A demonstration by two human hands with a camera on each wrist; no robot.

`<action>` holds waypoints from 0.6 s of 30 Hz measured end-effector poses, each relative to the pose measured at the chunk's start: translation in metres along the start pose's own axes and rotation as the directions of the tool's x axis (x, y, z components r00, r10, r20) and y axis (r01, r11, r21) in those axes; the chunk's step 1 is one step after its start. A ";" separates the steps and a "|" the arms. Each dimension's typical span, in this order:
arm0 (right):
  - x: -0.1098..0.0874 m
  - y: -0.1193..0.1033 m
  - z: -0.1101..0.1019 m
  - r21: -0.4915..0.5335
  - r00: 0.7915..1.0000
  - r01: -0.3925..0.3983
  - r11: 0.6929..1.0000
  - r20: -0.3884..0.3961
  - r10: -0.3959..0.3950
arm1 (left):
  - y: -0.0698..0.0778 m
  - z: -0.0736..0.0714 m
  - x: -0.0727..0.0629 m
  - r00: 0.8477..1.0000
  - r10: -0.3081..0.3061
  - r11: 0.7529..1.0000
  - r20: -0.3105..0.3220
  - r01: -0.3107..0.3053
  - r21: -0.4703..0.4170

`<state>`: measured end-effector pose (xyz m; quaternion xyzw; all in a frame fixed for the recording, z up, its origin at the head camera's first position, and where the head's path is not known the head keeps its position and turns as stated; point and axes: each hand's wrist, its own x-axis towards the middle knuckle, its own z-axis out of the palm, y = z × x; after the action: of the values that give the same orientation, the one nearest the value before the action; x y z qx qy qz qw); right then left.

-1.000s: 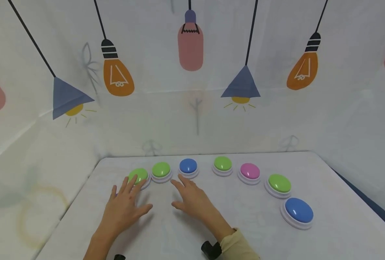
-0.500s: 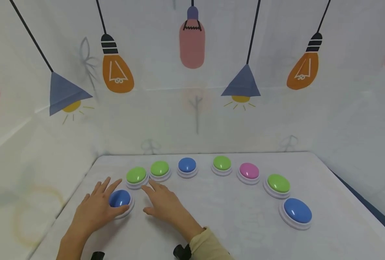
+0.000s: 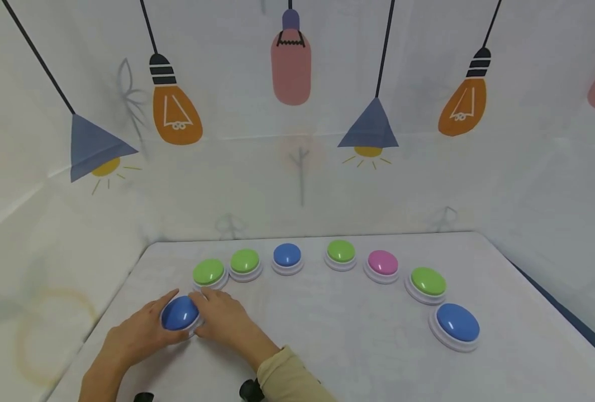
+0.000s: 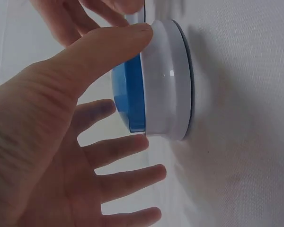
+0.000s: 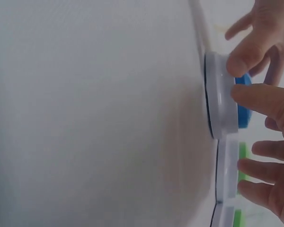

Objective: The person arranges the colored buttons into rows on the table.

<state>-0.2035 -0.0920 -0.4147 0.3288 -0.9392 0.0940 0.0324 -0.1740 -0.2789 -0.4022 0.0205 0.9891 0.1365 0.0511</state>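
A blue dome push button (image 3: 180, 312) on a round white base sits at the table's left, between both hands. My left hand (image 3: 138, 334) holds its left side, thumb along the near rim and index finger at the far rim. In the left wrist view, that thumb lies on the white base (image 4: 165, 90) while the other fingers spread beyond the dome. My right hand (image 3: 229, 321) holds the button's right side with thumb and index finger. The right wrist view has both thumbs on the base (image 5: 221, 101), its underside by the tabletop.
Two green buttons (image 3: 209, 272) (image 3: 244, 261) stand just behind, then a blue one (image 3: 287, 255). Rightward, a green (image 3: 341, 251), a pink (image 3: 382, 263), another green (image 3: 428, 281) and a blue button (image 3: 458, 322) curve toward the front. A lamp-printed white cloth (image 3: 227, 184) hangs behind the white table (image 3: 357, 346).
Both hands have moved left and nearer, from around the green button to the leftmost blue one. The right hand has closed in from the right and now touches that button.
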 end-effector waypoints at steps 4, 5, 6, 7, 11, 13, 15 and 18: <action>0.005 -0.007 0.002 -0.013 1.000 0.003 1.000 0.009 -0.003 | -0.001 0.002 0.001 1.000 -0.001 1.000 0.013 0.001 0.011; 0.006 -0.008 0.002 -0.015 1.000 0.003 1.000 0.014 -0.003 | -0.001 0.002 0.002 1.000 -0.002 1.000 0.015 0.002 0.012; 0.007 -0.009 0.003 -0.014 1.000 0.000 1.000 0.020 0.000 | -0.002 0.002 0.002 1.000 -0.003 1.000 0.017 0.003 0.013; 0.008 -0.010 0.004 -0.015 1.000 -0.001 1.000 0.024 0.001 | -0.002 0.003 0.002 1.000 0.002 1.000 0.019 -0.002 0.017; 0.011 -0.012 0.008 -0.015 0.999 -0.003 1.000 0.031 0.004 | -0.003 0.004 0.002 1.000 0.023 1.000 0.014 -0.023 0.019; 0.012 -0.012 0.010 -0.014 1.000 -0.003 1.000 0.027 0.004 | -0.004 0.004 0.002 0.999 0.031 0.999 0.008 -0.032 0.020; 0.013 -0.011 0.011 -0.005 1.000 -0.003 1.000 0.019 0.003 | -0.004 0.003 0.001 1.000 0.029 0.999 0.005 -0.029 0.018; 0.014 -0.011 0.013 0.013 1.000 0.001 1.000 0.012 -0.001 | -0.004 0.003 0.001 1.000 0.024 1.000 0.003 -0.024 0.013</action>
<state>-0.2080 -0.1113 -0.4243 0.3298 -0.9386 0.0983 0.0246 -0.1753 -0.2820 -0.4065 0.0330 0.9896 0.1306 0.0504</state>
